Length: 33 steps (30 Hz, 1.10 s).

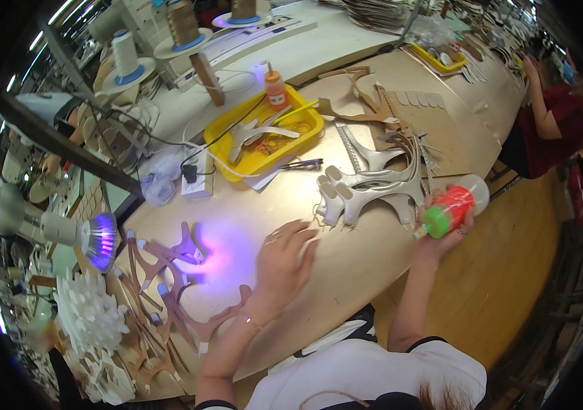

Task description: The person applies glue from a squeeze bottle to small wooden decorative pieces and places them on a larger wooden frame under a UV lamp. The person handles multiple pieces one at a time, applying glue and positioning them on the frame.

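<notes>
My right hand (461,231) grips a squeeze bottle (453,203) with a red body, a green cap and a pale base, held tilted beyond the table's right edge. Its cap end points down and left. My left hand (284,263) hovers over the table with fingers stretched and thumb apart, nothing visible in it. Several pale shoe-upper straps (373,195) lie stacked between my hands, toward the far side. Left of my left hand, brown strap pieces (199,321) are spread out, some with pale or bluish tips under a purple light spot.
A purple-glowing lamp (102,241) leans in from the left, above a heap of white pieces (89,311). Further back are a yellow tray (219,152) holding scraps, an orange bottle (275,91) and brown cardboard (435,126). A person in dark red (554,126) sits at far right.
</notes>
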Tool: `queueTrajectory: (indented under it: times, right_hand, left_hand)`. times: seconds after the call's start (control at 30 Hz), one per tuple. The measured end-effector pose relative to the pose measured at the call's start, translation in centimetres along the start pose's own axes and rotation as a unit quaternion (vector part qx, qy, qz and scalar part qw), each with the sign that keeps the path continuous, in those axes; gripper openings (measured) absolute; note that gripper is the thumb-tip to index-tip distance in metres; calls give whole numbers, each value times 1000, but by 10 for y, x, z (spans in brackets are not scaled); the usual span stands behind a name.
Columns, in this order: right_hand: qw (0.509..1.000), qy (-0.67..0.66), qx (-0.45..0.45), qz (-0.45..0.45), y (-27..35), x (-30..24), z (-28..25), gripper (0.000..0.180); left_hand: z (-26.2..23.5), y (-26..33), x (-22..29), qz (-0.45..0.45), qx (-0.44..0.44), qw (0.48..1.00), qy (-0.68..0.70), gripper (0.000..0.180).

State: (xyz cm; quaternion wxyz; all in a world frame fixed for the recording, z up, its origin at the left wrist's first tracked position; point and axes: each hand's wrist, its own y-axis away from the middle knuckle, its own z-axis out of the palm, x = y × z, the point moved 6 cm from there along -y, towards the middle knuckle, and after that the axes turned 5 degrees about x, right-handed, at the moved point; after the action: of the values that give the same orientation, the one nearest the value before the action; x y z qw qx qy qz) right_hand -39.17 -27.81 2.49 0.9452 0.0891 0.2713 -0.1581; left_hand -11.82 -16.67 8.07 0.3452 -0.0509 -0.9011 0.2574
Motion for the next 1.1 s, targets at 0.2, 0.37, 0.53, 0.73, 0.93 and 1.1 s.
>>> queueTrajectory:
  times: [0.2,0.37,0.53,0.73,0.93,1.1]
  right_hand:
    - [993,-27,57,-99,-13,-71,-57,54]
    - [990,-47,77,-105,-19,-94,-92,54]
    - [986,-65,116,-99,-22,-94,-110,54]
    - [990,-120,-65,-29,-27,-77,-86,56]
    - [981,-41,-177,65,-7,-36,-40,68]
    - [918,62,-301,250,40,35,28,83]
  left_hand:
    - [133,-56,45,139,-140,979,-51,30]
    - [195,-71,39,186,-162,951,-186,34]
    - [185,-68,26,132,-199,966,-101,27]
    - [122,-75,42,32,37,995,91,27]
    - [71,-24,28,-198,117,908,349,38]
    - [54,58,0,-328,189,826,417,32]
